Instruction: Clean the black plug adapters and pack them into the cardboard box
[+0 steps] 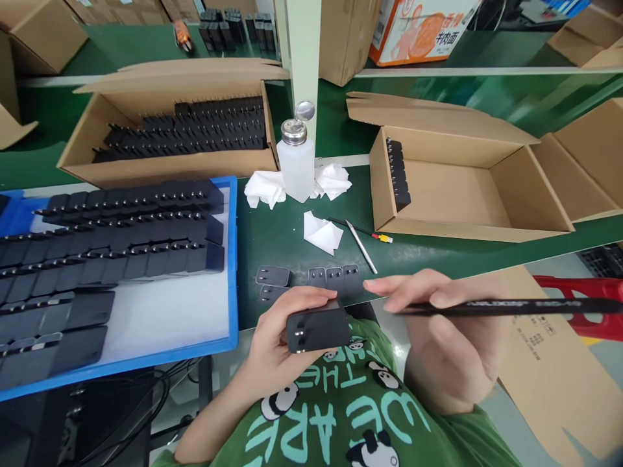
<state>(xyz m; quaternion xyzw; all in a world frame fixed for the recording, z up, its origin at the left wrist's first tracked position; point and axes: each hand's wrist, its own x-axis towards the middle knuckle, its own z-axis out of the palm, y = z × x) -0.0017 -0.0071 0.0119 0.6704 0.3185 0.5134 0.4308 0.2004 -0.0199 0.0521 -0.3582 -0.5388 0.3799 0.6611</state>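
My left hand (277, 337) is closed round a black plug adapter (317, 329), held close to my chest with its two prongs facing left. My right hand (448, 337) pinches a long black tool (511, 307) that lies level and points left toward the adapter. Just beyond my hands, several more black adapters (311, 279) lie on the green table (277, 227) near its front edge.
A blue tray (232, 259) of black adapters lies at left. Behind it stands a cardboard box (165, 165) filled with adapters. A white dispenser bottle (295, 162), crumpled wipes (321, 232) and a thin blade tool (361, 245) sit mid-table. A nearly empty box (462, 227) stands at right.
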